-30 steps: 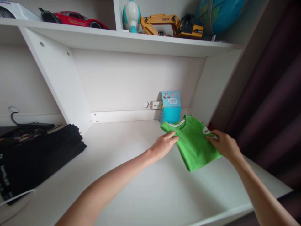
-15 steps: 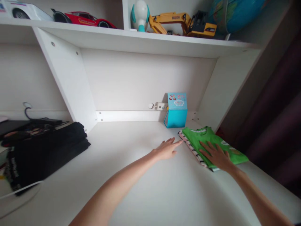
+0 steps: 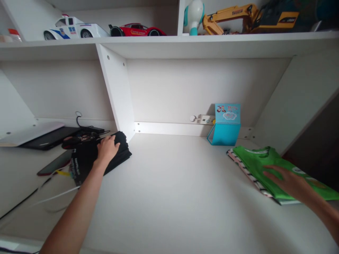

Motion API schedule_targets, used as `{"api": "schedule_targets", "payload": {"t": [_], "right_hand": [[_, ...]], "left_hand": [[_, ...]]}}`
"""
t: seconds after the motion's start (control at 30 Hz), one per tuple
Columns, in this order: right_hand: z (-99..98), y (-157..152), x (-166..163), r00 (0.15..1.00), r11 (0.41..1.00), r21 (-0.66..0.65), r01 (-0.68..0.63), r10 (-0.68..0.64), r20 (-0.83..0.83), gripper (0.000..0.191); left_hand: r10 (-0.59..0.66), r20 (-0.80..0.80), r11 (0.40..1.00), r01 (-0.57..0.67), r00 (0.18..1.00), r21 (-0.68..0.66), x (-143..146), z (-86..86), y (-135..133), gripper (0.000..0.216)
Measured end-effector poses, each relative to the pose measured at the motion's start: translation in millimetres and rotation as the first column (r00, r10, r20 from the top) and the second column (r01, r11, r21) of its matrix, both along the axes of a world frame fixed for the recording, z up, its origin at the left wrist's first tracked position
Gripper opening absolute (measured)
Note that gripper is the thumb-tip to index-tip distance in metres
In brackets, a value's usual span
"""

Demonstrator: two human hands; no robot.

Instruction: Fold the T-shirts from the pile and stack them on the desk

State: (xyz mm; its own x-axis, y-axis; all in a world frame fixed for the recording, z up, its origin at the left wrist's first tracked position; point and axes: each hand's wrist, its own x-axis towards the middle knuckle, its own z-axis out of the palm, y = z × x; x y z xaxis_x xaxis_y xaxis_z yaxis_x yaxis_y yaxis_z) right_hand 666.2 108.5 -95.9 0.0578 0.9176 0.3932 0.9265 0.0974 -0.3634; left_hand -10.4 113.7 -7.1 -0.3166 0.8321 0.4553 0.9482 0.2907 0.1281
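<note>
Two bare hands in the head view, well apart over the same white desk [image 3: 169, 197]. Taking the middle of the view as the clock's hub: left hand [image 3: 107, 148] between 8 and 9 o'clock, palm down over some folded black cloth [image 3: 86, 158], fingers bent a little over the top. Can't tell about the grip on that side, tbh. Maybe pinching a layer, maybe just resting, with fingertips pretty lost against all that black.

Key bit, spatially: black cloth right under the left palm, long axis roughly 8 to 2 o'clock, layered edges out at about 3 from the hand. Left hand far nearer, no contest. Right hand [image 3: 286, 180] way across the desk, with the black cloth over at 9 o'clock from there.

Right grip open, fingers loosely spread, nothing clasped. Resting on, or just above, a folded green shirt [image 3: 278, 158] between 3 and 4 o'clock, long axis about 10 to 4, collar up around 10 from the hand. Striped cloth [image 3: 253, 179] peeking out underneath, toward 9.

Blue calendar [image 3: 225, 133] standing just beyond the collar. Up on the shelf [image 3: 159, 39]: red toy car [image 3: 137, 31] at 11, yellow toy excavator [image 3: 235, 14] between 1 and 2.
</note>
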Motion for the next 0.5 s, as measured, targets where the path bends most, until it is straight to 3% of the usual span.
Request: {"api": "schedule_targets", "payload": {"t": [0.07,0.2,0.33,0.43,0.5], "right_hand": [[11.8,0.2,-17.3,0.999,1.0,-0.018,-0.023,0.024,0.049,0.032],[40.7,-1.0,-65.7,0.994,0.998,-0.003,-0.067,0.067,0.087,0.032],[58.1,-7.4,-112.8,0.986,0.987,0.039,-0.158,0.156,0.055,0.031],[65.3,-14.9,-147.7,0.974,0.974,0.017,-0.224,0.224,0.018,0.033],[69.5,-20.7,-176.0,0.959,0.959,-0.013,-0.282,0.281,-0.047,0.036]], "left_hand": [[0.086,0.053,0.996,-0.084,0.995,-0.028,-19.8,0.6,-2.4,0.037],[0.125,0.18,0.986,-0.102,0.976,-0.128,-35.6,-5.1,4.1,0.022],[0.076,0.183,0.997,-0.07,0.98,-0.038,-29.2,-5.7,5.9,0.016],[-0.117,0.13,0.984,0.097,0.985,0.147,7.9,3.9,-8.9,0.02],[-0.385,0.063,0.891,0.352,0.921,0.288,52.1,11.4,-28.0,0.02]]}}
